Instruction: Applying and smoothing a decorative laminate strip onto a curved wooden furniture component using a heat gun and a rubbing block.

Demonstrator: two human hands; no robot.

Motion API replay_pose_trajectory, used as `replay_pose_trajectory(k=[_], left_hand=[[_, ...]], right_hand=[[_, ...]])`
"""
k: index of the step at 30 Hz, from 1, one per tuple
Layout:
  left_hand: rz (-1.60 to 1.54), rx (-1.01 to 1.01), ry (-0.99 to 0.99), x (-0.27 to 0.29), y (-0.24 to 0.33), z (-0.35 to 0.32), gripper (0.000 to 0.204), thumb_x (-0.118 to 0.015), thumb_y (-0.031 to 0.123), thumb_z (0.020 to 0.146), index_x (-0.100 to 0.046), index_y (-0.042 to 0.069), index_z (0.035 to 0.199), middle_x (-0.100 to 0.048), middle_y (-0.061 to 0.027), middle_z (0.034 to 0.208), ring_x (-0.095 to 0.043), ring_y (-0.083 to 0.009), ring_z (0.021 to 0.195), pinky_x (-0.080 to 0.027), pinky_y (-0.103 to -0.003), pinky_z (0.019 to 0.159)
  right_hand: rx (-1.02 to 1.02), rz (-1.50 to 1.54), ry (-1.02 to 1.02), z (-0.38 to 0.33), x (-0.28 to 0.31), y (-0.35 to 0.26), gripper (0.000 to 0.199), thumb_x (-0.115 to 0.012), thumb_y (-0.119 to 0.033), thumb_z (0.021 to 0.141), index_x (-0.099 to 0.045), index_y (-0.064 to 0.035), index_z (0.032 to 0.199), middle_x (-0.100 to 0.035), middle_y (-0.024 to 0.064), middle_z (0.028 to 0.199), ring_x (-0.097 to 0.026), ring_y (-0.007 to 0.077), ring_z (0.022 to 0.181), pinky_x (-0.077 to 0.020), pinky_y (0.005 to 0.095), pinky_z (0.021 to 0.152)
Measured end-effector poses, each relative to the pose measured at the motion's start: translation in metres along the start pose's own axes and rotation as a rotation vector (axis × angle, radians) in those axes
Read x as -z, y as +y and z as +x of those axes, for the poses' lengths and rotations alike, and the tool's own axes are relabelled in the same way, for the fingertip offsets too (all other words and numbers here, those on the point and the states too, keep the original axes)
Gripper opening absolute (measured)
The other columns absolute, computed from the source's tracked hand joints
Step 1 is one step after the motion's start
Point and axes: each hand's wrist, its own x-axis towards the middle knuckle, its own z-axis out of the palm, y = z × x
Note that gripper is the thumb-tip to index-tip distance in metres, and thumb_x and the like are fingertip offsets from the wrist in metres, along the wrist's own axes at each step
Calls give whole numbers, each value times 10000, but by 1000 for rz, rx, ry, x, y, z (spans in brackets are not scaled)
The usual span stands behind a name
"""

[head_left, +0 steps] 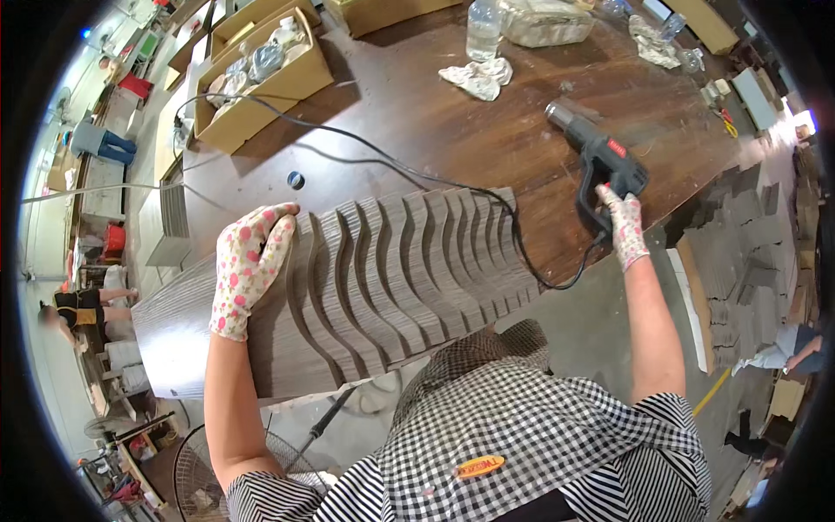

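Note:
A grey wood-grain panel point(409, 261) with a row of wavy raised slats lies along the near edge of the table. My left hand point(252, 270), in a white floral glove, is at the panel's left part, its fingers curled together by the far edge beside the first slat. What lies under the fingertips is partly hidden. Over to the right, my right hand point(624, 224), gloved alike, grips the handle of a black heat gun point(604, 152). The gun's metal nozzle points away and leftward. Its black cord point(374, 148) runs across the table and over the panel's right end.
An open cardboard box point(265, 74) of bagged items stands at the far left. Beyond are a clear bottle point(484, 30), a crumpled cloth point(478, 78) and a wrapped bundle point(548, 22). A small blue cap point(296, 180) lies near the panel. A fan point(230, 461) stands below left.

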Motion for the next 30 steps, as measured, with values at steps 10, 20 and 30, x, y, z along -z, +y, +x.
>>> replay_pose_trajectory(k=[10,20,30], left_hand=[[15,-33,67,3,-7,-1,217,-564,170,920,-690,46,1046,-702,-114,990,-667,-272,925,-498,-333,833],[-44,34,51,3,-12,-4,224,-570,176,922,-696,46,1055,-707,-119,984,-676,-230,908,-495,-318,823],[-19,60,60,2,-8,-2,236,-577,202,920,-703,57,1056,-709,-118,973,-676,-231,898,-493,-325,818]], right_hand=[[699,219,-764,-276,-98,-19,639,-659,-11,817,-376,8,1390,-592,183,1276,-625,93,616,-525,228,579],[459,277,-702,-307,-113,-12,617,-510,90,869,-270,4,1430,-487,183,1397,-612,218,1128,-521,256,756],[626,259,-594,-310,-118,0,597,-458,130,846,-296,15,1408,-528,187,1358,-635,82,894,-517,218,670]])
